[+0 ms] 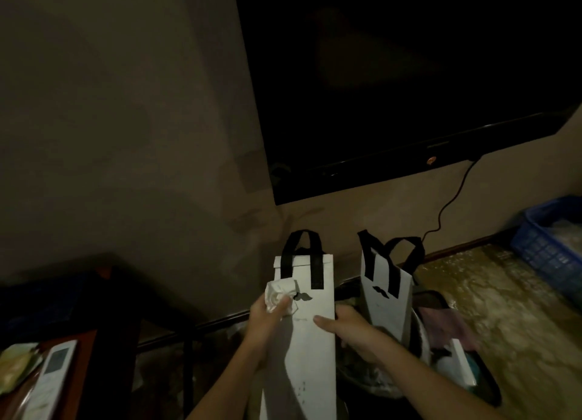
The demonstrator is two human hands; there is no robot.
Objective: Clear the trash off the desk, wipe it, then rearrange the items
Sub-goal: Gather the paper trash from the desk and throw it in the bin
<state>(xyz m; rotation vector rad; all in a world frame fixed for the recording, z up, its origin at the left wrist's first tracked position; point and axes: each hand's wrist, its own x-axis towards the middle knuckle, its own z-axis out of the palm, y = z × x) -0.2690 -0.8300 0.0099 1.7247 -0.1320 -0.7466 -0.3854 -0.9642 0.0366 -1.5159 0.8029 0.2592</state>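
1. White paper, flat and stiff-sided: the paper bag (302, 341) is held up in front of the person, clear of the counter (504, 293) that lies off to the right.
2. It looks light and, I'd guess, empty. The paper would crease easily, so the side edges or the black handles (304, 252) on top are the places to take it.
3. Left hand (267, 317): fingers curled, pinching a crumpled tissue (280, 293) against the bag's left edge. The tissue is soft, nearly weightless, and likely to drop if that pinch loosens.
4. Right hand (349, 328): wrapped round the bag's right edge, thumb laid across the front.
5. Count: two white bags with black handles, the held one and a second bag (385, 300) standing just to its right, its foot hidden in dark clutter. One tissue.
6. Elsewhere there is one remote (53, 375) on the low table (86, 356) at left, one blue basket (548, 246) on the far part of the counter, and one television (409, 73) on the wall.
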